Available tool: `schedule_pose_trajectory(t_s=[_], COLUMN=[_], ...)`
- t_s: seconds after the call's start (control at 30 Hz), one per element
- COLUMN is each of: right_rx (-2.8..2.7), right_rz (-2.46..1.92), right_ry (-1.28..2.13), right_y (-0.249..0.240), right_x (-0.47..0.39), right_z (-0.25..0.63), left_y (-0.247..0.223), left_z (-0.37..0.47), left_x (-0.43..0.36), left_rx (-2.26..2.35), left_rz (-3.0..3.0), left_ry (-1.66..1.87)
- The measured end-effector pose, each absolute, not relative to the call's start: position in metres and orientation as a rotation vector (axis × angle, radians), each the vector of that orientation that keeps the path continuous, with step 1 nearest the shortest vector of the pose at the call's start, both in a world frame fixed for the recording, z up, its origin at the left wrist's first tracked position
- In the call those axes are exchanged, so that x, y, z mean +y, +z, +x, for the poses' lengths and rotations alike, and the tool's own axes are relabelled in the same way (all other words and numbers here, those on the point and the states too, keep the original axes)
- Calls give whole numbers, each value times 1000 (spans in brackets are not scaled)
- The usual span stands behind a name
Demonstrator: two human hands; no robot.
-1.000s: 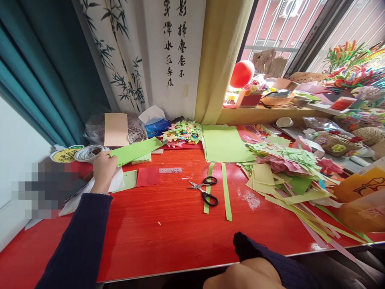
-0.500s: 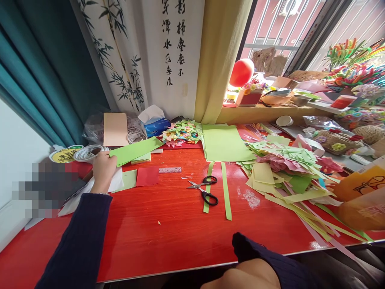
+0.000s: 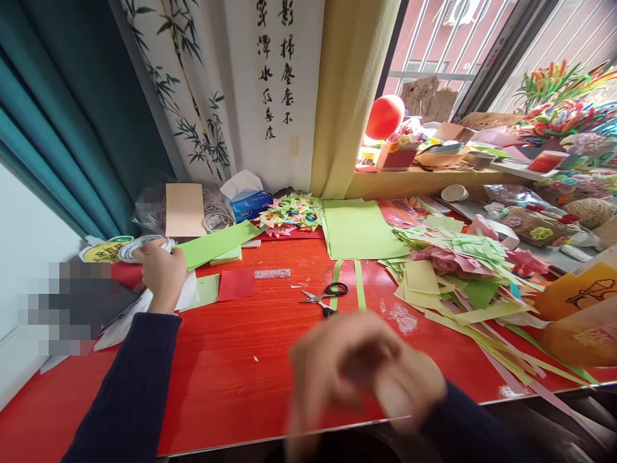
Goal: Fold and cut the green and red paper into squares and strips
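My left hand (image 3: pixel 164 273) is at the table's left side, its fingers closed on the rim of a white tape-like roll (image 3: pixel 129 252). The left end of a long bright green paper strip (image 3: pixel 219 243) lies right beside that hand. My right hand (image 3: pixel 357 373), blurred by motion, hangs over the front edge with fingers loosely bent and thumb apart; nothing shows in it. Beyond it lie black-handled scissors (image 3: pixel 315 298), partly hidden by this hand, across one of two narrow green paper strips (image 3: pixel 360 283).
A red paper square (image 3: pixel 236 285) and a speckled ruler (image 3: pixel 272 274) lie mid-table. Behind are folded paper stars (image 3: pixel 292 215), a tissue pack (image 3: pixel 250 204) and green sheets (image 3: pixel 364 228). Cut paper (image 3: pixel 463 257) is heaped at right, near an orange bag (image 3: pixel 578 315).
My right hand has come up from below the front edge over the table, covering part of the scissors and strips. My left hand has shifted slightly left onto the white roll.
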State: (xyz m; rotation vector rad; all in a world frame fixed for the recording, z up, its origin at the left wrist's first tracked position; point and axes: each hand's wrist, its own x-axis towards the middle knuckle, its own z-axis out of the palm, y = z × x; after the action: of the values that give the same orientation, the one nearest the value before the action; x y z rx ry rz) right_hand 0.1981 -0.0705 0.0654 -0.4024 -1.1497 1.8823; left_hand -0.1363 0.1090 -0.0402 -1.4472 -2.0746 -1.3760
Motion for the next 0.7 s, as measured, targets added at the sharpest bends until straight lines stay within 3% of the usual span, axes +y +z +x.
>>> schedule_pose_trajectory(t_s=[0.03, 0.1, 0.17, 0.27, 0.43, 0.7], right_rx=[-1282, -1747, -1822, -1939, -2089, -2488], right_rz=[-442, -886, -1274, -1735, -1927, -1668], right_ry=[1825, 1111, 508, 136, 71, 157], right_y=[60, 48, 30, 1, -24, -47], right_x=[-48, -1, 40, 78, 68, -22], right_z=[206, 236, 277, 335, 340, 279], left_y=[-35, -24, -14, -8, -12, -34], left_z=[-132, -119, -98, -48, 63, 143], left_x=[106, 98, 87, 74, 84, 113], left_rx=[-2071, -1956, -1717, -1410, -1518, -1744], left_rz=[-1388, -1365, -1494, -1849, -2776, -3051], left_ry=[-1369, -1344, -1330, -1286, -568, -489])
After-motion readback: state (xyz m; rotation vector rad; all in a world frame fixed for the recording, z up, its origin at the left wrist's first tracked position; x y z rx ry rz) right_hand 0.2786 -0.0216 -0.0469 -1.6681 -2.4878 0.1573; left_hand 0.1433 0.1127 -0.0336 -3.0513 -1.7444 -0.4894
